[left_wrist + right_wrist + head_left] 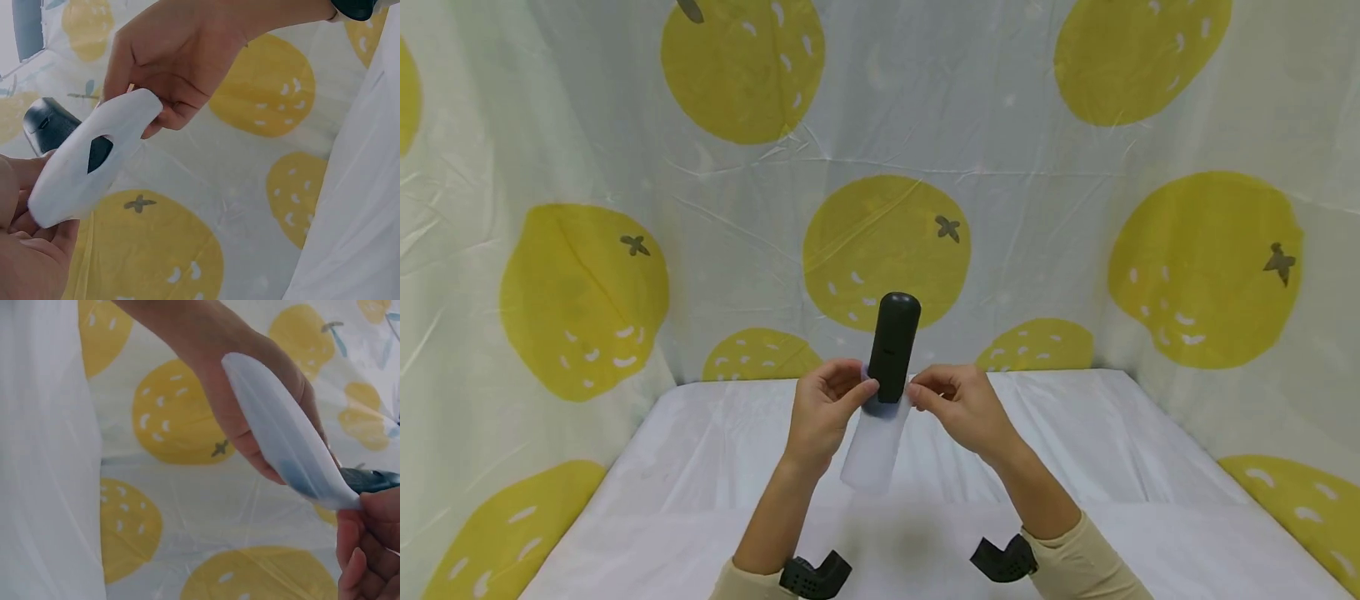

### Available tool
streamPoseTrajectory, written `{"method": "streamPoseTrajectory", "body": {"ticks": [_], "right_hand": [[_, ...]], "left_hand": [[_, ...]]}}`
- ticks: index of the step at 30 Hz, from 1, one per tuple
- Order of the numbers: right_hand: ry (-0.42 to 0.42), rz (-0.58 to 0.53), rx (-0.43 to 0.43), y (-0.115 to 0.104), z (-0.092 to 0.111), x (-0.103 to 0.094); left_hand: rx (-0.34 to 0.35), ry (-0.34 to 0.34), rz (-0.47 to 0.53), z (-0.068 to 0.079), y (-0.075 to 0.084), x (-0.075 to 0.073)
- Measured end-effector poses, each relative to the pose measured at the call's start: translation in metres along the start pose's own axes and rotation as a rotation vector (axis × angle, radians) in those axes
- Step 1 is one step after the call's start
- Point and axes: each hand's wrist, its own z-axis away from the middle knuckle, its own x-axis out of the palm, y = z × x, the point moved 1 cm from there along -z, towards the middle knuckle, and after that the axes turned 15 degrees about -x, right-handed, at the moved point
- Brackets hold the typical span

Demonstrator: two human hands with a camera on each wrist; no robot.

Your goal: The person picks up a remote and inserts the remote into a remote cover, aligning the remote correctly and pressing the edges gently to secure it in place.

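Observation:
Both hands hold up a translucent white pouch [871,457] by the two sides of its upper end. A long black object with a rounded top [896,342] stands tilted at the pouch's mouth; its kind does not show. My left hand [829,408] pinches the left edge, thumb tip at the black object's lower side. On the opposite edge, my right hand [962,410] pinches between thumb and forefinger. In the left wrist view the pouch [62,172] has a dark oval patch at its middle. A dark shade shows through the pouch [275,431] in the right wrist view.
A white cloth-covered table [700,467] lies below the hands. Pale curtains with yellow fruit prints [887,250] stand behind it and on both sides. Black devices [816,575] sit on both wrists by beige sleeves [1086,560].

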Motion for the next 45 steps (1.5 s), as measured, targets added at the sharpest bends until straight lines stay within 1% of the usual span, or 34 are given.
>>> {"method": "streamPoseTrajectory", "body": {"ticks": [3,5,6,7,12,14,17,21,27,30,36,45], "right_hand": [[0.099,-0.066,0.076,0.0003,-0.001,0.0011],[0.139,-0.088,0.1,0.0005,-0.0015,0.0019],[0.146,-0.085,0.104,0.0005,-0.0015,0.002],[0.141,-0.085,0.105,0.0005,-0.0014,0.0021],[0.062,-0.089,0.093,-0.001,-0.0011,0.0021],[0.056,-0.082,0.093,-0.001,-0.0007,0.0014],[0.073,-0.046,0.082,0.0,-0.0009,0.0023],[0.111,-0.037,0.029,0.001,-0.0013,0.0044],[0.128,-0.064,-0.045,-0.0001,-0.0005,0.0066],[0.129,-0.059,-0.065,-0.0002,-0.0001,0.0063],[0.125,-0.027,-0.067,-0.001,-0.0011,0.005],[0.114,0.033,-0.034,-0.0018,-0.0004,0.0028]], "left_hand": [[0.028,-0.009,-0.061,0.0002,-0.0002,0.0022],[0.027,-0.007,-0.071,-0.0002,-0.0008,0.0028],[0.025,-0.01,-0.065,-0.0004,-0.0011,0.0028],[0.022,-0.017,-0.055,-0.0006,-0.0016,0.0026],[-0.003,-0.082,0.021,-0.0008,-0.002,-0.0001],[-0.015,-0.098,0.035,-0.0006,-0.0016,0.0003],[-0.032,-0.082,0.051,-0.0011,-0.0011,-0.0011],[-0.046,-0.063,0.065,-0.0012,-0.0004,-0.0028],[-0.052,-0.109,0.046,-0.0001,-0.0001,-0.0021],[-0.062,-0.113,0.049,0.0005,0.0001,-0.0024],[-0.072,-0.088,0.063,0.0011,0.0015,-0.0038],[-0.065,-0.078,0.047,0.0018,0.0035,-0.0028]]}}
